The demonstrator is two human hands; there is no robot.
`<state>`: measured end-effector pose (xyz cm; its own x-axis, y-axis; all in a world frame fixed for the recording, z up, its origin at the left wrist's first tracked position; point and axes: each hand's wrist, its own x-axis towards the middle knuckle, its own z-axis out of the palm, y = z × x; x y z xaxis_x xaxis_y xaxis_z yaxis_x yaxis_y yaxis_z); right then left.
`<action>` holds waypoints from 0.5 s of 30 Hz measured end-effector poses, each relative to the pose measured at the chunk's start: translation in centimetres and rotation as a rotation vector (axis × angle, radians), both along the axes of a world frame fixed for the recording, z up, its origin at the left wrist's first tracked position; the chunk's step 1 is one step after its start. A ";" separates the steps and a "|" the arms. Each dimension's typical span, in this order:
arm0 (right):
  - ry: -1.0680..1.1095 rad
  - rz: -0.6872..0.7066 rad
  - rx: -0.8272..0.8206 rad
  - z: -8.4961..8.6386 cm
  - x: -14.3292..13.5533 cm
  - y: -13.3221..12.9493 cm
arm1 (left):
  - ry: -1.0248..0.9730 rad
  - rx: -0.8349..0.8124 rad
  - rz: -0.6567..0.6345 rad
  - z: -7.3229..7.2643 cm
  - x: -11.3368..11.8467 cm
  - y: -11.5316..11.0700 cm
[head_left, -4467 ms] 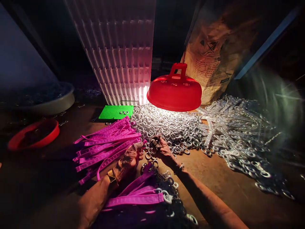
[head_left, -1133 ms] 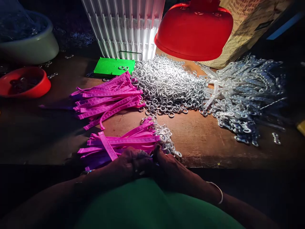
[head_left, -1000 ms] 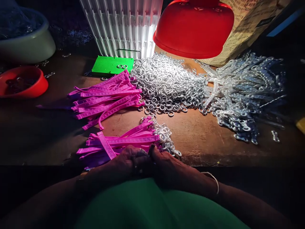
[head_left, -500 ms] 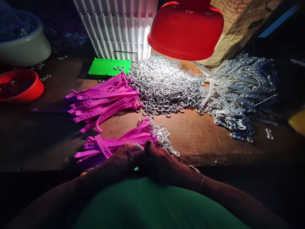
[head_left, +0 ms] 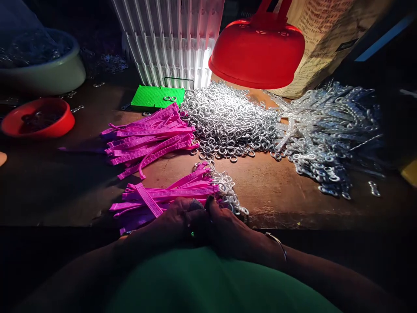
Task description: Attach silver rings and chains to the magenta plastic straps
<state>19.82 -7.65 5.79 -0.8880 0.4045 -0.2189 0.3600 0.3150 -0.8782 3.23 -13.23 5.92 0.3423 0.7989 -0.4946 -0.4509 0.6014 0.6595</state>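
Now both hands sit together at the near table edge, over the lap: the left hand (head_left: 169,221) and right hand (head_left: 224,226) touch, fingers curled inward onto something small between them that the dark hides, so what they grip cannot be told. Four and a half seconds ago they were out by the ring heap (head_left: 228,121), the right picking among loose rings; since then they have drawn back and for the last second barely shifted, which reads as close fitting work on one piece. They rest against the near straps (head_left: 176,191), whose ends carry rings (head_left: 226,191). A second strap bundle (head_left: 150,134) lies farther out, untouched
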 end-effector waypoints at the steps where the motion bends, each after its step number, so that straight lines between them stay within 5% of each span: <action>1: -0.015 0.011 0.028 0.5 -0.2 0.1 | -0.033 0.001 0.007 0.0 0.0 0.0; 7: -0.210 0.059 0.115 2.1 -1.3 0.8 | -0.141 -0.037 0.038 -0.2 -0.3 0.1; 15: -0.042 -0.074 0.231 -0.7 -0.4 1.3 | 0.022 0.082 0.053 0.1 -1.0 1.1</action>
